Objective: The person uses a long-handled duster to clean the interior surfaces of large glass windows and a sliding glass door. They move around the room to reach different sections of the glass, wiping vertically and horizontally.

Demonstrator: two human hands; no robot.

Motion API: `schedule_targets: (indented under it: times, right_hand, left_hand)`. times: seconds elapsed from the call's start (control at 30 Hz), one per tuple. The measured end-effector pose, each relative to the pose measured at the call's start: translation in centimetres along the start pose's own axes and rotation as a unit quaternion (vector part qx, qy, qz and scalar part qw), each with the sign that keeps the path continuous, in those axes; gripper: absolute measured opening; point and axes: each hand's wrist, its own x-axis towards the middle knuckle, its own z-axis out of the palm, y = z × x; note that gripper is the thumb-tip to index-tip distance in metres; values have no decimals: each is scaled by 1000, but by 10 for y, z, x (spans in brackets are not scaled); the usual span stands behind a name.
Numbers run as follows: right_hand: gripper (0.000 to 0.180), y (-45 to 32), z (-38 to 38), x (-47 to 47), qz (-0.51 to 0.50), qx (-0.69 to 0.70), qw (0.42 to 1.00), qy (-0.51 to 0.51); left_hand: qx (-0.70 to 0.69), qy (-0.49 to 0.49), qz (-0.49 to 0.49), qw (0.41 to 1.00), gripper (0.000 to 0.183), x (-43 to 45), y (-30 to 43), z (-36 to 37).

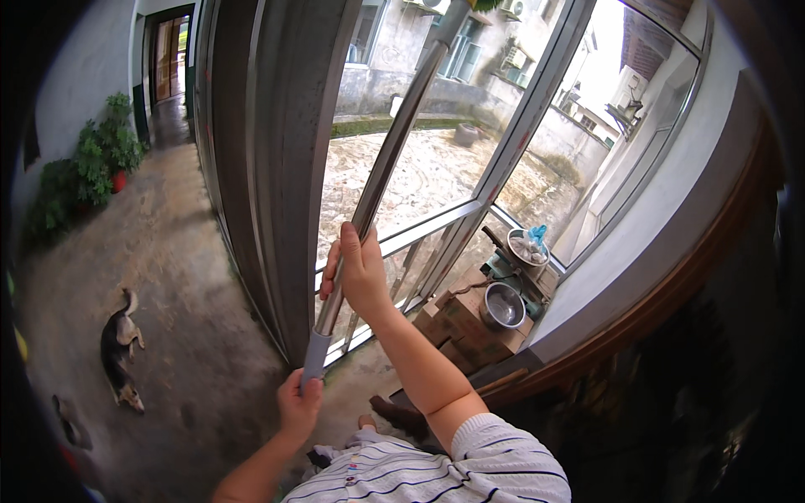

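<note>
A long metal pole [402, 132] with a grey grip at its lower end slants up in front of a metal-framed window [503, 151]. My right hand [358, 270] is closed around its bare metal shaft, around the middle of the picture. Lower down, my left hand [302, 402] holds the grey grip. At the top edge of the view the pole runs into a grey sleeve, with something green and yellow just beyond it; what that is cannot be made out.
A dog [119, 358] lies on the concrete floor at left, with potted plants [104, 151] by the wall behind. Cardboard boxes [471, 320], a steel bowl [504, 305] and a basin [528, 246] with a blue plastic bag stand below the window at right.
</note>
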Motion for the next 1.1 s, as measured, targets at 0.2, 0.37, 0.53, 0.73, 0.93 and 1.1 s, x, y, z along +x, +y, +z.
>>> schedule_targets:
  times: [0.2,0.37,0.53,0.73,0.93,1.1]
  right_hand:
    - [23,-18,-37,-18,15,-132,991,24]
    - [25,-14,-111,-44,51,-185,981,25]
    - [32,19,-179,-66,37,-331,942,49]
    - [34,44,-238,-111,58,-365,929,31]
    - [35,59,-275,-153,76,-400,912,43]
    - [36,61,-287,-161,47,-410,910,47]
  left_hand:
    - [-15,-71,-11,997,30,3,-60,75]
    - [211,-175,120,954,34,20,-69,113]
    - [334,-31,337,880,52,86,13,164]
    - [569,-185,580,553,51,143,88,243]
    - [752,-372,474,265,20,149,77,284]
    - [742,-515,362,230,33,197,62,306]
